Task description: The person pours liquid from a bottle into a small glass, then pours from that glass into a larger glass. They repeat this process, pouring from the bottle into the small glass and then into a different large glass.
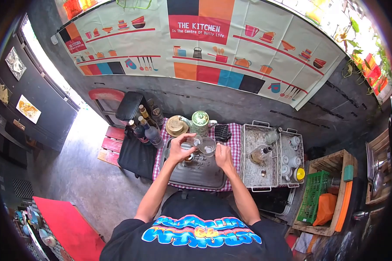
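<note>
My left hand (179, 149) is closed around a small clear glass (196, 140), tipped against the rim of a larger glass cup (207, 148). Fingers of my right hand (224, 156) are closed at the right side of that cup, where its handle seems to be. Both glasses are above a dark serving tray (200, 177) on a checkered cloth (234, 150). A small shiny object (187, 159) is partly hidden under my left hand. Just behind the glasses stands a green patterned teapot (200, 123), beside a stack of round wooden coasters or plates (177, 125).
Several bottles (147, 129) stand left of the cloth. On the right, a white wire rack (248, 172) holds a corked bottle (260, 154), and another holds mugs (294, 161). A wooden crate (340, 169) with a green basket (314, 191) is farther right.
</note>
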`<action>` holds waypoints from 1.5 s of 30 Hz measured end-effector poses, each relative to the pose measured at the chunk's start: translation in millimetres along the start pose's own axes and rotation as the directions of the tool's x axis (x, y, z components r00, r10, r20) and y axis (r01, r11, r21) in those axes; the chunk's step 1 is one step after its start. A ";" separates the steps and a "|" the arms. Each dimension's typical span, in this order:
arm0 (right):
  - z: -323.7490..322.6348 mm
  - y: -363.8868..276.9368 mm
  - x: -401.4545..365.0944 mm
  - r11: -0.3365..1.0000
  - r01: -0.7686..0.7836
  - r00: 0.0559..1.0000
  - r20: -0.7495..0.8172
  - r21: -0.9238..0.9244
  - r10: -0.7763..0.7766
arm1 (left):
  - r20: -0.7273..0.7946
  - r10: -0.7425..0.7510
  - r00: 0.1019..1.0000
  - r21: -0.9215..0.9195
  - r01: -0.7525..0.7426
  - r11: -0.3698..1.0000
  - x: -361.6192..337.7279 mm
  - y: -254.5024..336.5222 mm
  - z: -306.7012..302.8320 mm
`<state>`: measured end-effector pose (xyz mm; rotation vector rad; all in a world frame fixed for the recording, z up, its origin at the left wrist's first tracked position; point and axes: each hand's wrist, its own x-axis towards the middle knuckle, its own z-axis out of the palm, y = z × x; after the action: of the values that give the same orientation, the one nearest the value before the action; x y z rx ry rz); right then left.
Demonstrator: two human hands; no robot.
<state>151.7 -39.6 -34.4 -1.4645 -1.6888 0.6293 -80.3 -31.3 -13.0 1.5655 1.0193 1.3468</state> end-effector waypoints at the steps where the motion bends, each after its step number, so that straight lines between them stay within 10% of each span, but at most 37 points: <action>1: 0.9 -0.2 -1.8 1.000 0.011 1.000 -0.011 0.002 -0.011 | 0.007 0.004 1.000 0.005 -0.004 1.000 -0.3 0.2 -0.8; 45: -10.3 -1.7 -6.4 0.997 0.076 0.996 -0.053 -0.015 -0.077 | 0.187 0.235 0.954 0.254 -0.278 0.927 16.2 31.5 4.0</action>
<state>159.2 -47.4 -28.8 -1.4061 -1.7015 0.5345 -72.6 -27.1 21.5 2.0410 0.9628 1.2697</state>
